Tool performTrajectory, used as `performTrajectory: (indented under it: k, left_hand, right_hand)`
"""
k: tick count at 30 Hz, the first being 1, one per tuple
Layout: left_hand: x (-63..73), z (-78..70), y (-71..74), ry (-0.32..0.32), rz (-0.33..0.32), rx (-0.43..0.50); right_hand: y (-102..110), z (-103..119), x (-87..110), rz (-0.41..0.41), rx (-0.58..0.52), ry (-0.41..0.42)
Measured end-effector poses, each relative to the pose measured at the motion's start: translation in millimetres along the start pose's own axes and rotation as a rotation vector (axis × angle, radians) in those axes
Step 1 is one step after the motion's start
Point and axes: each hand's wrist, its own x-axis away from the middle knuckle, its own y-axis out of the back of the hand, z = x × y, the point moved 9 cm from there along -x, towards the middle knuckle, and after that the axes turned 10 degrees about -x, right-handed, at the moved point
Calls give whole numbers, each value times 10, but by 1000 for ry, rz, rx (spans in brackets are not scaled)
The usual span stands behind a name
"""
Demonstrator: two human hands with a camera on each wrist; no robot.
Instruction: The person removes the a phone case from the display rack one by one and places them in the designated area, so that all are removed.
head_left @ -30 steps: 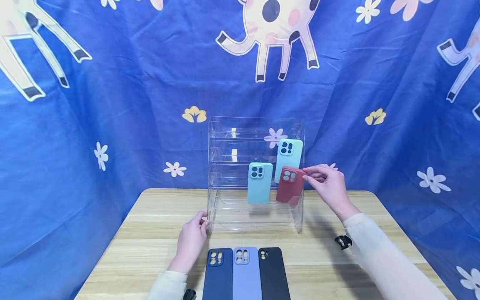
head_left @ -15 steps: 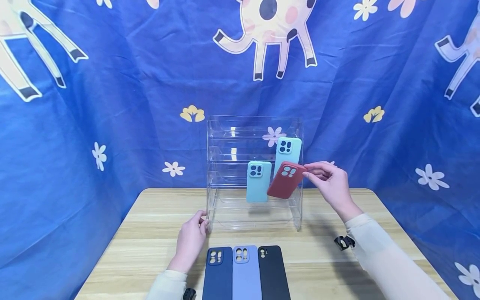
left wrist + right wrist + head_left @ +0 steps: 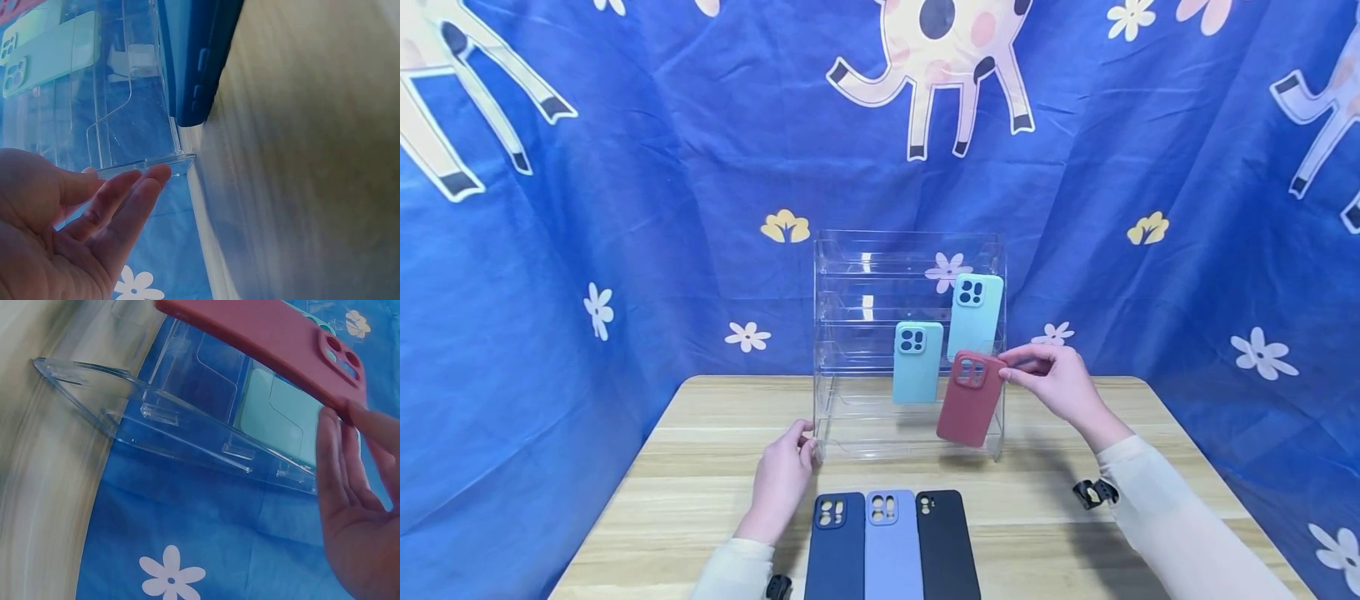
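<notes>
My right hand [image 3: 1060, 387] pinches a dark red phone case [image 3: 970, 402] by its upper corner, thumb on one side and fingers on the other. The case hangs tilted before the lower right of a clear stepped display rack [image 3: 857, 450]. Its camera cutout faces me. Two mint phone cases stand in the rack: a higher mint case [image 3: 976, 312] at the right and a lower mint case [image 3: 917, 371] near the middle. My left hand [image 3: 781, 479] is at the rack's lower left side, its fingertips [image 3: 159, 174] right at the clear side panel.
In front of the rack lie a navy phone case [image 3: 837, 550], a lavender phone case [image 3: 893, 554] and a black phone case [image 3: 947, 550], side by side on the wooden table [image 3: 677, 467]. A blue patterned curtain [image 3: 700, 167] hangs behind and at both sides.
My right hand first lifted the red case out of the rack's right side, tilting it, then brought it lower and forward. The left hand has stayed at the rack.
</notes>
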Motion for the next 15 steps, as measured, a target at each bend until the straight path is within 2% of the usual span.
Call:
performTrajectory:
  k: [6, 15]
  left_hand:
    - [-7, 3, -21, 8, 6, 4]
    - [-15, 24, -39, 18, 27, 18]
  right_hand:
    - [-106, -160, 56, 148, 6, -83]
    - [-140, -420, 216, 328, -113, -161]
